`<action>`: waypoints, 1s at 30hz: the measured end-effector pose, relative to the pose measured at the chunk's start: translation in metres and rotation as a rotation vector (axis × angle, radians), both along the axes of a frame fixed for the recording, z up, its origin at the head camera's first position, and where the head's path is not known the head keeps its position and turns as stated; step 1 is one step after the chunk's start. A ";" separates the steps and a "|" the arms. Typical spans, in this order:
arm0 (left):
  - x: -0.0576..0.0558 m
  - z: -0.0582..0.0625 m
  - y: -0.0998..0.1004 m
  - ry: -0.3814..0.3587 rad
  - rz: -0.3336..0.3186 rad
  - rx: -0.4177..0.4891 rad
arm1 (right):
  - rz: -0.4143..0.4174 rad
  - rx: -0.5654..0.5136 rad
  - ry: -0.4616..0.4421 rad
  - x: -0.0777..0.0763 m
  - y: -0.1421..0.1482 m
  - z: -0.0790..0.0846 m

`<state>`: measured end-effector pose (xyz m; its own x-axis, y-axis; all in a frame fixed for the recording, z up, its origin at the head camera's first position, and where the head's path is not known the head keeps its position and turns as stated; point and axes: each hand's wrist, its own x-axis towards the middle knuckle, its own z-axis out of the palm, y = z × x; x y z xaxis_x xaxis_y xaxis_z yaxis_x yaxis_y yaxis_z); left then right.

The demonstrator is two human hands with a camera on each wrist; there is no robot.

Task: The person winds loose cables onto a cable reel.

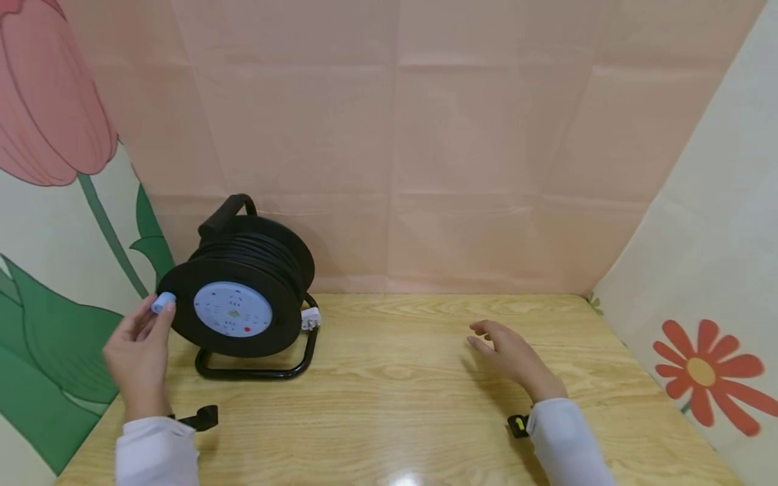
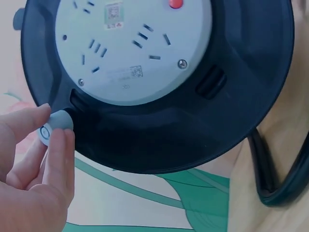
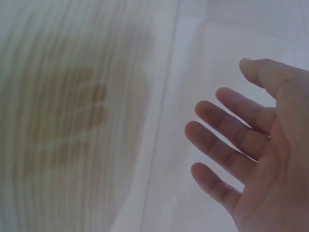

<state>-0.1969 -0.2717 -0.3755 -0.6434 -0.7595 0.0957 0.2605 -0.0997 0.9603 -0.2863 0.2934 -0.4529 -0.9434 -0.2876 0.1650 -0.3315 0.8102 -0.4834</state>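
Note:
A black cable reel [image 1: 180,327] stands on the left of the table, black cable [image 1: 258,251] wound round its drum. On its front sits a pale round socket panel [image 1: 213,304] with a red button [image 2: 176,3]. My left hand [image 1: 138,347] pinches the light blue crank knob [image 2: 62,124] at the reel's left rim between thumb and fingers. Over the right half of the table hovers my right hand [image 1: 510,354], holding nothing; its fingers [image 3: 227,150] are spread and slightly bent.
A white plug [image 1: 310,318] hangs at the reel's right side. The reel rests on a black tube stand [image 1: 252,374], with a carrying handle [image 1: 221,214] on top. Behind the wooden table [image 1: 389,378] rises a pink cloth backdrop [image 1: 462,148]; flower-patterned sheets flank both sides.

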 end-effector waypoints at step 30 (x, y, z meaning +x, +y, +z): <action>0.001 0.023 0.017 -0.031 0.053 -0.241 | 0.023 -0.006 -0.005 0.003 0.015 -0.005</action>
